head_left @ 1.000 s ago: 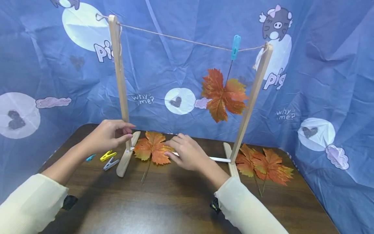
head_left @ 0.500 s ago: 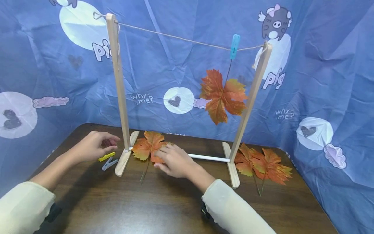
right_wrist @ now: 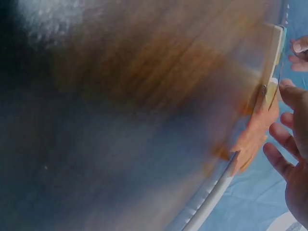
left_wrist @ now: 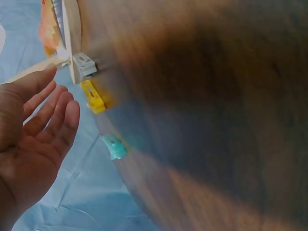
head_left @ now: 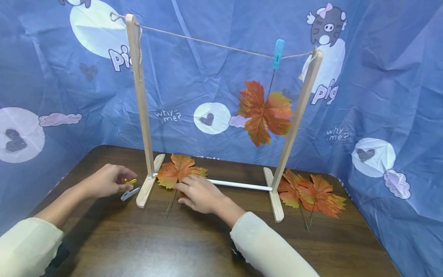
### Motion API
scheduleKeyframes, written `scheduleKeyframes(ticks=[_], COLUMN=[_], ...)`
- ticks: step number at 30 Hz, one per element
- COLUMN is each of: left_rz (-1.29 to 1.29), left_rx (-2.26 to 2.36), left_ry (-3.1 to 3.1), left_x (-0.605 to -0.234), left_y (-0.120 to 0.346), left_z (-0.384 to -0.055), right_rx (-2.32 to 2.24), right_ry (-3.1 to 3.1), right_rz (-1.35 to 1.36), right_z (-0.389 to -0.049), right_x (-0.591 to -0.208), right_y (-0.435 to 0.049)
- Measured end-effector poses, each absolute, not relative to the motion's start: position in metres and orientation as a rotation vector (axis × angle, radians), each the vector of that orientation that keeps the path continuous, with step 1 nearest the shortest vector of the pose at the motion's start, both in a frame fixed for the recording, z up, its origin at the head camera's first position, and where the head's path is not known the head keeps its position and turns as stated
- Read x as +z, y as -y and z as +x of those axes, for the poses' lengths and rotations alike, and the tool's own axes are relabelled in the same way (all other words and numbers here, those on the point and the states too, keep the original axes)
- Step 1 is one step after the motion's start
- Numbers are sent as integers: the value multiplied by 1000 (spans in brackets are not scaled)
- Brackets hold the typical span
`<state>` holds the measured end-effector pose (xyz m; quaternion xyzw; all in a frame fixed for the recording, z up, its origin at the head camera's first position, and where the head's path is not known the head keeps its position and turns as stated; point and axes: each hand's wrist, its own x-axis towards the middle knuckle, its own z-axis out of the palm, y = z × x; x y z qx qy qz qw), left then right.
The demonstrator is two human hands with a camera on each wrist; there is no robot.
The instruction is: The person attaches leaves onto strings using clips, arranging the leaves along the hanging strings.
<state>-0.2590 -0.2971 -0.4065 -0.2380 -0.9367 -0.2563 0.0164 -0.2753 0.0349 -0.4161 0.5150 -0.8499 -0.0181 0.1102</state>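
My left hand (head_left: 107, 181) is at the left, with thumb and fingers about a yellow clothespin (head_left: 131, 181) and seeming to pinch it in the head view. In the left wrist view those fingers look looser, beside the pin. A grey clothespin (head_left: 129, 194) lies just below the hand; a teal clothespin (left_wrist: 114, 147) shows in the left wrist view. My right hand (head_left: 200, 194) reaches over an orange artificial maple-like leaf (head_left: 180, 166) on the table. Its fingers cover the leaf's lower right part, thumb apart near the stem; contact is unclear.
A wooden stand has a left post (head_left: 140, 92), a right post (head_left: 299, 115) and a white bottom rod (head_left: 242, 185). Along its string (head_left: 207, 43), a blue clothespin (head_left: 278, 54) holds a hanging leaf (head_left: 264, 113). More leaves (head_left: 318, 196) lie on the table's right.
My left hand has moved left and down from beside the post to the yellow clothespin. The right hand has shifted left across the leaf toward its stem.
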Motion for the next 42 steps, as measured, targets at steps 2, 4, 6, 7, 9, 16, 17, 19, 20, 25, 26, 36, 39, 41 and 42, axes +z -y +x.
scheduleKeyframes(ticks=[2, 4, 6, 7, 9, 16, 17, 19, 20, 25, 26, 36, 39, 41, 42], left_rz=[-726, -720, -720, -721, -727, -708, -708, -698, -690, -693, -693, -690, -689, -688, -687], left_rx=[-816, -839, -859, -869, -892, -943, -945, -939, -940, -924, -923, -924, -929, -932, -931], left_ry=[2942, 2966, 2984, 2989, 2991, 2989, 2989, 2992, 2994, 2993, 2994, 3001, 3002, 3001, 3000], left_x=[-408, -410, -413, -414, -417, -420, -421, -422, -422, -424, -424, -423, -424, -424, -424], left_y=[298, 298, 298, 298, 297, 297, 297, 297, 297, 298, 299, 299, 300, 300, 300], left_z=[-259, -259, -259, -259, -259, -260, -260, -260, -261, -263, -263, -265, -265, -265, -265], right_rx=[-62, -60, -61, -63, -59, 11, 26, 48, 58, 107, 113, 147, 155, 164, 172], right_ry=[2487, 2473, 2461, 2457, 2460, 2524, 2530, 2535, 2534, 2506, 2502, 2516, 2542, 2558, 2565], right_rz=[1523, 1536, 1543, 1545, 1551, 1597, 1603, 1613, 1620, 1659, 1667, 1731, 1724, 1718, 1715], right_z=[-275, -275, -275, -275, -276, -277, -278, -279, -279, -281, -281, -280, -279, -278, -278], right_x=[-419, -421, -424, -425, -427, -429, -430, -431, -431, -433, -433, -433, -432, -432, -432], right_y=[-33, -31, -29, -29, -27, -23, -23, -23, -23, -24, -23, -16, -16, -16, -16])
